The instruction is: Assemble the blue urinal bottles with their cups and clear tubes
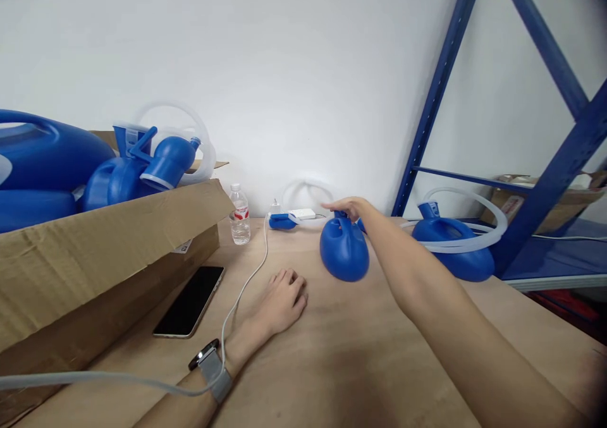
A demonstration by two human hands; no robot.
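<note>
On the wooden table [332, 365], a blue plastic bottle [344, 254] with a handle stands near the middle. My right hand [349, 207] is over the top of its neck, fingers reaching across it to the left; whether they grip it is hard to make out. My left hand [286, 298] rests on the tabletop with fingers loosely curled and slightly apart, holding nothing. It lies left of the bottle and right of a black phone [190, 301]. A white cable [251, 276] runs over my left wrist.
At left, a cardboard box [118, 244] holds several blue bottles and tubing. A water bottle [239, 215], a power strip [302, 214] and a small blue part [282, 221] stand near the wall. Another blue bottle [462, 260] with tubing lies right, beside a blue rack [436, 93].
</note>
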